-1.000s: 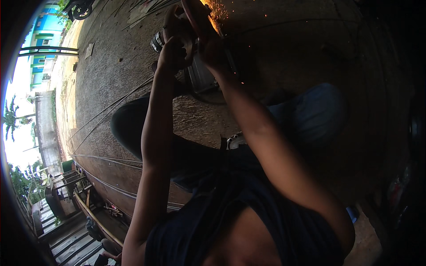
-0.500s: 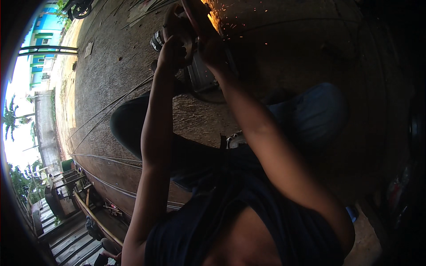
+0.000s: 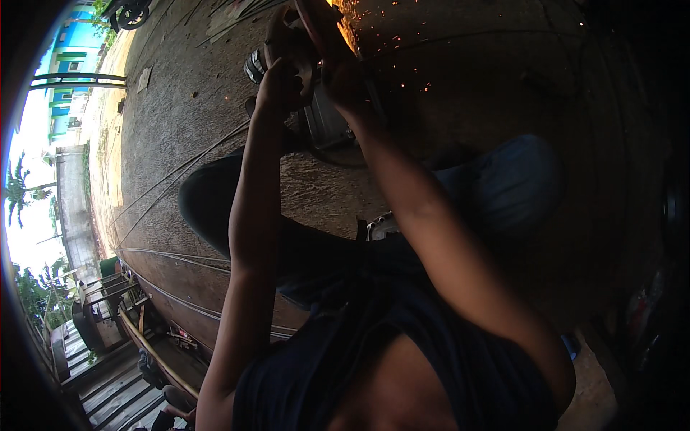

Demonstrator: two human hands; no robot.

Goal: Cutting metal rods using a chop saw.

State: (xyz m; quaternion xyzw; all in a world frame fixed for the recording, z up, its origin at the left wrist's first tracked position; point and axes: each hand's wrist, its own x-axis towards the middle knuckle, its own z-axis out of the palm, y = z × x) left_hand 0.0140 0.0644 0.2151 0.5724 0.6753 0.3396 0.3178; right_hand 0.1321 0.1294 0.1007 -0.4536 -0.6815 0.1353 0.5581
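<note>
Both arms reach far out to the top of the view. The left hand (image 3: 282, 85) is curled tight around the round grey body of a grinder (image 3: 267, 63). The grinder sits right inside that fist, with its ribbed end sticking out to the left. The right hand (image 3: 338, 61) is closed too, on the other part of the grinder, just beside the left hand. Which part it grips is too dark to tell. Orange sparks (image 3: 359, 32) fly out at the top, right next to the right hand. Under the hands lies a grey metal piece (image 3: 327, 126) on the rough brown floor (image 3: 187, 122). Thin rods (image 3: 172, 179) lie on the floor to the left.
</note>
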